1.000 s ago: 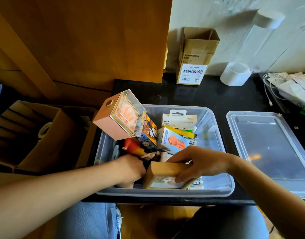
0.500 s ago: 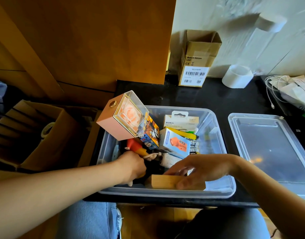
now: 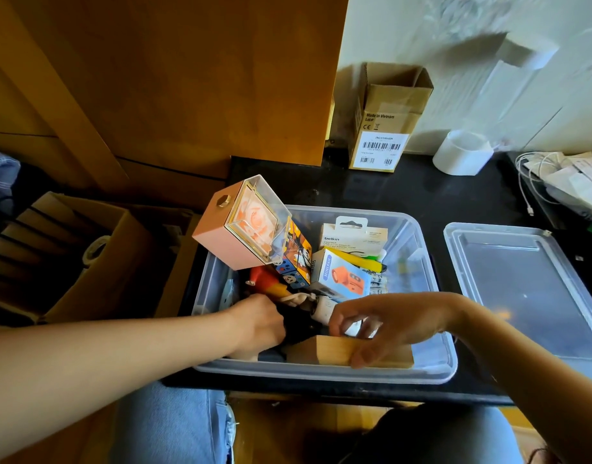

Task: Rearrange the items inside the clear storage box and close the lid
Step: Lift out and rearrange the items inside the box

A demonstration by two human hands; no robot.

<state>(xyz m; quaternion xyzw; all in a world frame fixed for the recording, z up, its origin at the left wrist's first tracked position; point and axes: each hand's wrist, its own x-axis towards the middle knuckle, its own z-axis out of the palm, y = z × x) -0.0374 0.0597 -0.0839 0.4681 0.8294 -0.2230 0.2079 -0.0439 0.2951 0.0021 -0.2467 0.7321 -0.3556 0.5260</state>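
Her right hand (image 3: 385, 324) hovers loosely curled over the wooden box (image 3: 331, 354) in the bin (image 3: 435, 370); whether the left hand (image 3: 258, 324) holds anything, I cannot tell.

Far wall (image 3: 421, 35): white, sunlit, crossed by soft shadows.
Far left: orange-brown wooden panel (image 3: 187, 78), upright.
Counter (image 3: 421, 192): glossy black.
Near floor (image 3: 281, 430): warm wood.
Light: bright from the right, dimmer left.
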